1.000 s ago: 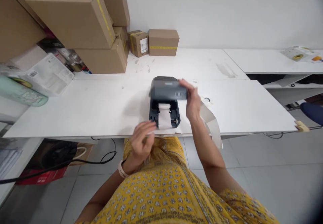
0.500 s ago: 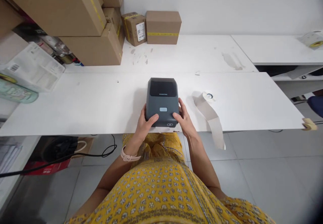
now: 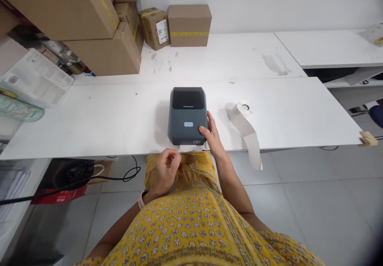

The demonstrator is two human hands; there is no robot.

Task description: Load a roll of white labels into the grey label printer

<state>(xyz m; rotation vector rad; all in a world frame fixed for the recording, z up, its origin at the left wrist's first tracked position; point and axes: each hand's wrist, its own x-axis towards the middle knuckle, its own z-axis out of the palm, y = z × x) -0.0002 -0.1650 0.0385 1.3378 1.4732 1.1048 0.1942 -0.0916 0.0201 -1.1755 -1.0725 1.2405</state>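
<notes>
A dark grey label printer [image 3: 188,116] stands near the front edge of the white table, its black window and light blue button facing up. A short white strip of label paper [image 3: 188,148] sticks out of its front. My right hand [image 3: 213,136] grips the printer's right front corner, thumb on top and fingers along the side. Below the table edge, apart from the printer, my left hand [image 3: 167,169] hovers with its fingers curled in, slightly blurred; I see nothing in it. To the right lies a label roll [image 3: 243,108], its loose tail hanging over the edge.
Cardboard boxes [image 3: 98,56] are stacked at the back left, beside a small labelled box [image 3: 155,28] and a wider taped box [image 3: 189,25]. A white carton [image 3: 40,76] and a green bottle [image 3: 20,108] sit far left. A black cable [image 3: 89,182] runs below the table.
My left hand has let go of the printer's left side and moved down and back toward my body, its fingers curling. My right hand stays on the printer. The view has shifted slightly.
</notes>
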